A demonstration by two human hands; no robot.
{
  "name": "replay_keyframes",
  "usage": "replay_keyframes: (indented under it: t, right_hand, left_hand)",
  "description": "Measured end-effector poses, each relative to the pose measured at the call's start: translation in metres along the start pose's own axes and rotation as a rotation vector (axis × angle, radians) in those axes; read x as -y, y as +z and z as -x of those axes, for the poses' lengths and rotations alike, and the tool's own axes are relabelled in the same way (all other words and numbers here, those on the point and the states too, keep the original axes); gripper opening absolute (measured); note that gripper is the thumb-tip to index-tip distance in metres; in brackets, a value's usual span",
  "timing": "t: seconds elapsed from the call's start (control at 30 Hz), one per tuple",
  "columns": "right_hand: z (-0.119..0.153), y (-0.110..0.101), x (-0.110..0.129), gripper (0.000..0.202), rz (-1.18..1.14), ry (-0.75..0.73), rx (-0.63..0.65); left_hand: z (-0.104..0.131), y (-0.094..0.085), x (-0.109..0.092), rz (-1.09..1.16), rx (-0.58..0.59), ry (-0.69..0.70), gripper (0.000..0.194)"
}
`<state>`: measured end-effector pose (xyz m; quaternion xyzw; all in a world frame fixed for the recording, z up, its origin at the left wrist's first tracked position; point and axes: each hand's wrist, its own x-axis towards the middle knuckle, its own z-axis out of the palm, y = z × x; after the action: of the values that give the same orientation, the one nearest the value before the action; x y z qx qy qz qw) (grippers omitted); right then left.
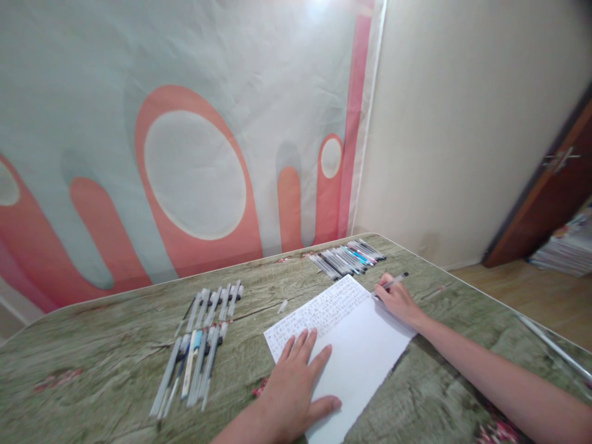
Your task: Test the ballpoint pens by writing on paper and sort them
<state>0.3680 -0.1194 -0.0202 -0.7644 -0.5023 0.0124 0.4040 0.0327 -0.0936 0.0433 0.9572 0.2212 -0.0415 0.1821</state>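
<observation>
Right hand (398, 302) grips a pen (396, 281) between its fingers near the paper's right edge; whether its tip touches is too small to tell. Well apart from it, the left hand (298, 383) lies flat, fingers spread, on the sheet of paper (358, 354), which sits at an angle with rows of handwriting across its far part and a blank nearer part. Just beyond the sheet lies a row of pens (342, 260); a small clear piece (282, 306) rests beside its left edge. Farther left, two more groups of pens (189, 370) lie on the wood-patterned table (115, 370). Behind stands a printed backdrop (263, 185).
</observation>
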Motion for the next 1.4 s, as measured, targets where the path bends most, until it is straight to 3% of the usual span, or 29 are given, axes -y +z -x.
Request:
replay_keyframes:
  t: [0.27,0.37,0.47,0.6,0.77,0.83,0.97,1.07,1.13,1.23,1.3,1.4]
  right_hand:
    - [0.003,-0.004,0.005,0.023,-0.128,0.062,0.010]
    - [0.004,-0.004,0.017,0.024,-0.152,0.017,0.017]
    - [0.004,0.003,0.042,0.024,-0.298,-0.092,0.172]
    - [0.002,0.033,0.088,0.026,-0.471,-0.152,0.410]
    - [-0.004,0.086,0.133,0.030,-0.696,-0.026,0.614]
    - [-0.007,0.104,0.140,0.031,-0.801,0.067,0.630]
    - [-0.008,0.121,0.138,0.031,-0.925,0.147,0.524]
    - [-0.006,0.121,0.135,0.031,-0.934,0.130,0.519]
    - [-0.004,0.119,0.135,0.031,-0.927,0.117,0.526]
    - [-0.003,0.118,0.137,0.030,-0.928,0.095,0.536]
    - [-0.002,0.118,0.138,0.030,-0.930,0.081,0.535]
    - [-0.001,0.119,0.138,0.030,-0.913,0.068,0.528]
  left_hand:
    - [0.000,0.001,0.000,-0.012,-0.006,0.008,0.077]
    - [-0.002,0.004,-0.005,-0.027,-0.017,0.028,0.078]
    - [-0.011,0.006,-0.017,-0.039,-0.017,0.060,0.082]
    - [-0.033,0.009,-0.031,-0.048,-0.042,0.108,0.083]
    - [-0.055,0.016,-0.030,-0.058,-0.117,0.156,0.081]
    - [-0.060,0.017,-0.026,-0.067,-0.134,0.188,0.078]
    - [-0.061,0.016,-0.017,-0.084,-0.128,0.245,0.065]
    - [-0.052,0.005,-0.003,-0.107,-0.097,0.189,0.044]
    - [-0.042,-0.009,0.016,-0.141,-0.134,0.062,0.030]
    - [-0.027,-0.034,0.055,-0.158,-0.255,-0.199,0.024]
    - [-0.018,-0.046,0.085,-0.145,-0.243,-0.375,0.023]
    - [-0.010,-0.051,0.123,-0.077,-0.259,-0.481,0.021]
